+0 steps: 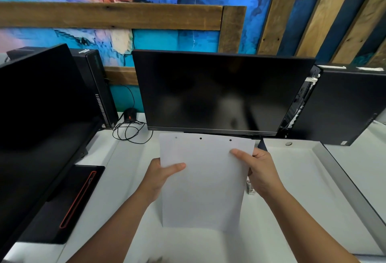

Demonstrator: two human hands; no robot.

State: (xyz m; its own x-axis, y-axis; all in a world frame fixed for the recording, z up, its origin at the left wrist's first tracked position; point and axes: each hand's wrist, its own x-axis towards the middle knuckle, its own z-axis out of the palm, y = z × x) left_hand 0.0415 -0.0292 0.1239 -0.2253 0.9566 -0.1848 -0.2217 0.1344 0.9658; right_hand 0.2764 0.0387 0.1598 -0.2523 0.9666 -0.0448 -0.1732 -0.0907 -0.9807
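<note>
**Punched sheet held up over the desk**

In the lower centre of the frame a white sheet of paper hangs in the air above the white desk, in front of the dark monitor. Three punched holes run along its top edge. The left hand pinches the sheet's left edge, thumb lying across the front and the other fingers hidden behind; the right hand grips the right edge the same way, thumb on the face of the paper.

The step in hand looks like carrying or presenting the sheet — it is lifted, not lying down, and it touches nothing but the two hands. At the right of the frame an open white binder lies flat on the desk, though its rings cannot be made out here. A small metal clip stands just below the right hand.

If the sheet is bound for the binder, the next move would call for swinging it rightward and lining up the three holes — a job needing both edges kept taut so the paper does not sag.
</note>
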